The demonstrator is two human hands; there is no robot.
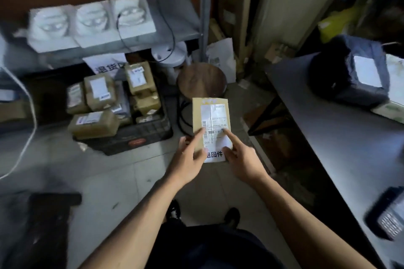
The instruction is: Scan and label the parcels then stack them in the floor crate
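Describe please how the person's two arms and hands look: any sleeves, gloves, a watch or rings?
Both forearms are bare up to the frame edge, so no sleeves show. The left hand and the right hand wear no gloves. No watch, bracelet or ring shows on either wrist or on the visible fingers.

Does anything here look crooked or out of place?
Yes. The white label on the held parcel is creased and hangs off its bottom edge. The parcels in the floor crate lie jumbled and tilted.

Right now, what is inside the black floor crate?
The black floor crate holds brown parcels with white labels, piled above its rim. Whatever lies beneath the top layer, and the crate's bottom, is covered.
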